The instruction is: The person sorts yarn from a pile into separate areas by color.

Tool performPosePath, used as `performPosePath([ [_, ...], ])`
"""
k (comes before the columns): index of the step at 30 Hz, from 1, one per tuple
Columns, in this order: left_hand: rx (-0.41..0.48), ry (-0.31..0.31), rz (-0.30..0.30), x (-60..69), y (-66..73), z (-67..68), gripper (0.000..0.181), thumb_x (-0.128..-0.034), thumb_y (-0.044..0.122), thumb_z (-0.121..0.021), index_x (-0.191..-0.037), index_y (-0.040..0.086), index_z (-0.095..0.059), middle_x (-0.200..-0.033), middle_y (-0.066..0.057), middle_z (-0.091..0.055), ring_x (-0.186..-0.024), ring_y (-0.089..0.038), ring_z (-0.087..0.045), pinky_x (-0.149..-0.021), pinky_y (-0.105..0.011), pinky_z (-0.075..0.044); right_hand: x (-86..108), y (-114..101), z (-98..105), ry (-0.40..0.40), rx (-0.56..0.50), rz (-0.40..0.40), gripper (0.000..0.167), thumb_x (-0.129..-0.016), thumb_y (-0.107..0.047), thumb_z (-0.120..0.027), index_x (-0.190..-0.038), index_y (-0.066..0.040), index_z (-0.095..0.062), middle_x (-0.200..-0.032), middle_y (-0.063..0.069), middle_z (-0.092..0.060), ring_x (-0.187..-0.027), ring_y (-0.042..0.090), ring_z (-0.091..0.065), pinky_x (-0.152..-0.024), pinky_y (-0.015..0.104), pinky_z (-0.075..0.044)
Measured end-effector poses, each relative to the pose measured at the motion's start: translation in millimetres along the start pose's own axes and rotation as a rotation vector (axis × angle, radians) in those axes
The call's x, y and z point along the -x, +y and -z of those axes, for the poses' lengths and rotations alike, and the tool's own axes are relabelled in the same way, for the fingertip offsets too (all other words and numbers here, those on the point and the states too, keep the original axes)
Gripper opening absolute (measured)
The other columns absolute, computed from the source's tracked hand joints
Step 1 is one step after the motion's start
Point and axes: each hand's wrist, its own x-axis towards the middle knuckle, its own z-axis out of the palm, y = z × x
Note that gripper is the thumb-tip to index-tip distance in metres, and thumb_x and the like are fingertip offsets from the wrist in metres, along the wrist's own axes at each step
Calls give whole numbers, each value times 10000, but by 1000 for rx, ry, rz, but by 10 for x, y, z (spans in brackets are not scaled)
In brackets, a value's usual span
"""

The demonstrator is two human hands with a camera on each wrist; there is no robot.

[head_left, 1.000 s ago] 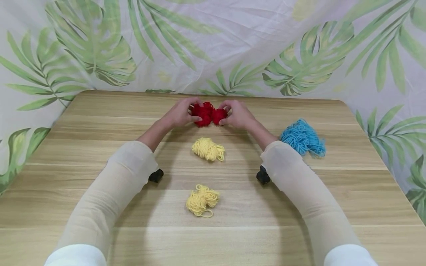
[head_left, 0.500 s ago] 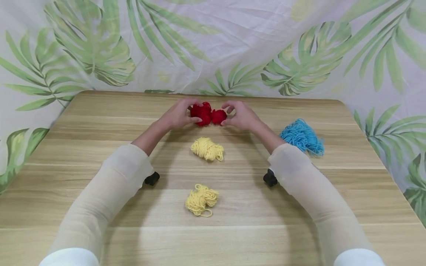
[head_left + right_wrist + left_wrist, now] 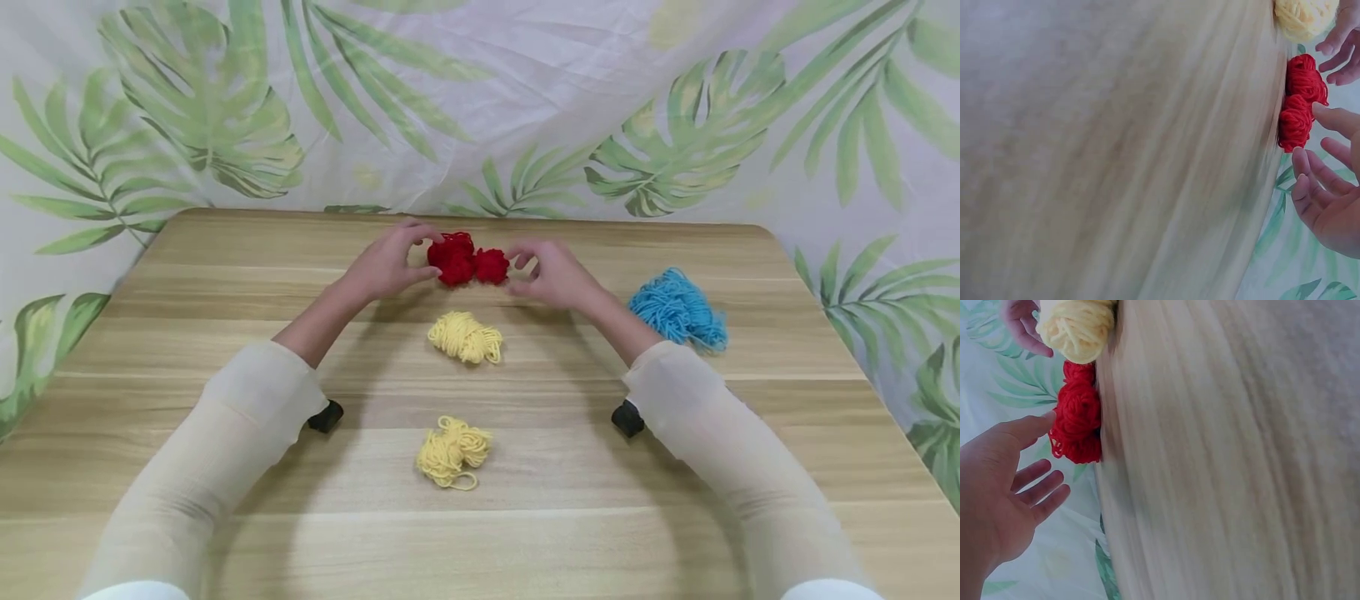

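A bundle of red yarn [image 3: 452, 259] lies near the table's far edge, with a smaller red bundle [image 3: 492, 266] against its right side. My left hand [image 3: 386, 260] is at the left of the larger one, thumb and fingers parted, the thumb tip close to the yarn; in the left wrist view that hand [image 3: 1007, 487] has its fingers spread. My right hand [image 3: 553, 273] is just right of the smaller bundle, fingers loosely bent and holding nothing; the right wrist view shows this hand [image 3: 1335, 181] beside the red yarn [image 3: 1295, 122]. Whether fingertips touch the yarn I cannot tell.
A yellow yarn bundle [image 3: 465, 337] lies in front of the red ones, and another yellow bundle [image 3: 453, 452] sits nearer me. Blue yarn [image 3: 677, 308] lies beyond my right forearm. Behind the wooden table [image 3: 480, 550] hangs a leaf-patterned cloth [image 3: 525, 100].
Both hands have drawn apart, the left one leftward and the right one rightward, letting go of the red bundles. The bundles remain side by side on the table.
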Motion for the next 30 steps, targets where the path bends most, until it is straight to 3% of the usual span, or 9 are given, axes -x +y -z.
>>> performPosePath([
  [3,-1,36,-24,51,35,20,359,-923,108,-782,-1241,-7,-663,-1359,-200,-553,-1238,-411,-526,-1027,-526,-466,37,-15,-5,-1,7,12,469,-907,-127,-793,-1322,19,-632,-1199,241,-666,-904,336,-687,-856,424,-567],
  [7,5,40,-107,107,113,40,272,-904,73,-792,-1132,-33,-690,-1203,-199,-639,-1118,-390,-597,-918,-498,-515,104,-49,-10,-5,17,18,421,-909,-123,-795,-1278,26,-655,-1171,232,-674,-890,326,-684,-846,420,-565],
  [11,31,-20,-191,151,203,32,235,-885,33,-791,-1081,-60,-703,-1069,-200,-705,-1009,-366,-655,-844,-477,-542,169,-51,-23,-12,37,15,400,-909,-110,-789,-1265,28,-670,-1140,219,-687,-861,304,-685,-821,405,-565],
  [16,54,-103,-244,197,283,-9,249,-891,36,-784,-1106,-70,-714,-1081,-202,-720,-1011,-347,-658,-855,-495,-548,238,-21,-22,-24,13,10,409,-905,-88,-788,-1277,31,-667,-1110,216,-689,-829,291,-691,-787,373,-570],
  [21,73,-197,-266,258,351,-29,289,-922,92,-774,-1154,-64,-703,-1123,-206,-708,-1051,-344,-640,-876,-521,-554,326,-14,2,-36,-3,23,420,-898,-80,-792,-1280,37,-665,-1101,221,-695,-815,275,-695,-765,359,-570],
  [30,91,-269,-275,353,457,-53,364,-932,170,-786,-1209,-45,-689,-1184,-180,-704,-1087,-336,-641,-914,-502,-558,427,-37,17,-54,21,51,408,-899,-92,-805,-1263,37,-671,-1082,215,-706,-766,261,-676,-731,354,-563],
])
